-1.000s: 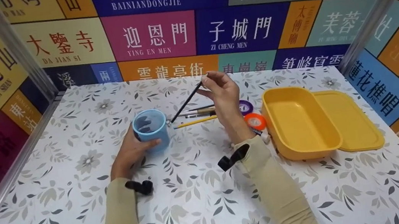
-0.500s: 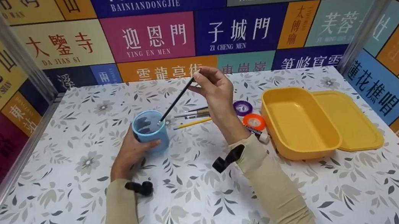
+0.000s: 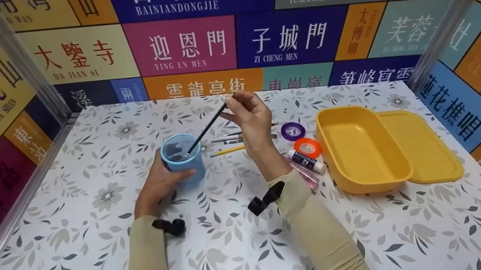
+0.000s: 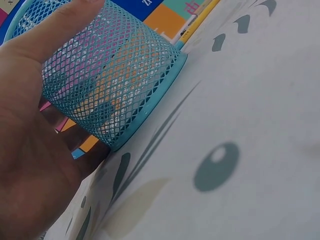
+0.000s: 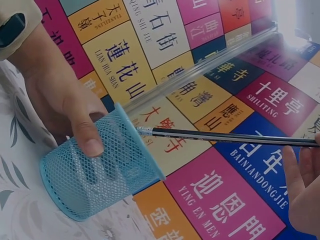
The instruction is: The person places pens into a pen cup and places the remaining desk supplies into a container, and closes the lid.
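Observation:
A light-blue mesh pencil cup (image 3: 192,171) stands upright on the flowered table, left of the middle in the head view. My left hand (image 3: 158,183) grips its side, with the thumb across the front and the fingers behind, as the left wrist view shows on the mesh wall (image 4: 115,75). Between thumb and fingertips my right hand (image 3: 255,121) pinches a black pencil (image 3: 209,125) near its upper end. The pencil slants down to the left, and its silver-banded eraser end overlaps the cup's opening. In the right wrist view that silver band (image 5: 145,131) is right at the rim.
Beyond the right wrist lie a yellow pencil (image 3: 228,151) and several pens (image 3: 234,137). Purple tape (image 3: 292,131), orange tape (image 3: 298,145), a glue stick (image 3: 306,161) and a pink tube (image 3: 305,176) sit beside a yellow box (image 3: 366,174) with its lid (image 3: 430,147). Lettered panels (image 3: 182,45) wall the back.
My right hand has moved left, carrying the black pencil from right of the cup until its lower end reaches over the cup's opening. The left hand and cup have stayed put.

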### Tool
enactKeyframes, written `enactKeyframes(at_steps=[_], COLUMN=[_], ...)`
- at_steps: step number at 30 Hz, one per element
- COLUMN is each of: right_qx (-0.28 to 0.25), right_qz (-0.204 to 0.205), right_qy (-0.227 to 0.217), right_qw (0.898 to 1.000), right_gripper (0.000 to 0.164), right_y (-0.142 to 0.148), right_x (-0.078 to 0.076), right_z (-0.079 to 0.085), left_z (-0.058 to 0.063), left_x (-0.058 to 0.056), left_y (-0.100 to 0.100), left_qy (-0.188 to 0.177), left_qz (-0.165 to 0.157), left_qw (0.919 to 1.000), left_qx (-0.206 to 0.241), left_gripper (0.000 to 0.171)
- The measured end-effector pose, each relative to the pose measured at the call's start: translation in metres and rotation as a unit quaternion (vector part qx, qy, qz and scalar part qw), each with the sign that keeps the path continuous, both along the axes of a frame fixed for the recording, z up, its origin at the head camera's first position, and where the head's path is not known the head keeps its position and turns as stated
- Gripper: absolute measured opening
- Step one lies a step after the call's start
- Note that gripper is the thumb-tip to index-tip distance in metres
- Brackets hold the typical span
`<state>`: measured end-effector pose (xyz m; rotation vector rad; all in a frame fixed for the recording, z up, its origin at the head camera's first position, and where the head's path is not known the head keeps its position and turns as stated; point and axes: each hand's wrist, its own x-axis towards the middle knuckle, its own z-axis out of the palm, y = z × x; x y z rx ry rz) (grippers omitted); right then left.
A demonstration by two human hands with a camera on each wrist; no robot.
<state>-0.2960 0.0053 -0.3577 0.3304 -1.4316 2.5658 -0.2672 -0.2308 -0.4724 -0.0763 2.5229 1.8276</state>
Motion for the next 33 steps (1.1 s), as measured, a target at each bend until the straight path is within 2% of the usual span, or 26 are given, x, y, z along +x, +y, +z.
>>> enactKeyframes(at_steps=[4, 10, 18, 26, 33], right_qx=[0.014, 0.005, 0.032, 0.042, 0.025], right_qz=[0.003, 0.003, 0.015, 0.023, 0.048], right_qy=[-0.004, -0.016, -0.017, -0.058, -0.095], right_qw=[1.000, 1.000, 0.999, 0.997, 0.994], right_gripper=[0.025, 0.019, 0.021, 0.023, 0.023], right_y=[-0.002, -0.005, -0.014, -0.017, -0.018], right_x=[-0.001, -0.003, -0.003, -0.005, -0.005], right_z=[-0.007, -0.017, -0.029, -0.039, -0.047], left_z=[0.000, 0.001, 0.002, 0.000, 0.002], left_x=[0.000, 0.002, 0.001, 0.001, 0.001], left_y=[-0.001, -0.004, -0.005, -0.004, -0.006], left_qy=[-0.010, -0.009, -0.018, 0.011, 0.007], left_qz=[0.000, -0.003, 0.001, -0.014, -0.011], left_qw=[0.9999, 0.9998, 0.9996, 0.9998, 0.9999], left_qx=[-0.005, -0.019, -0.021, -0.001, -0.011], left_gripper=[0.119, 0.120, 0.118, 0.118, 0.118])
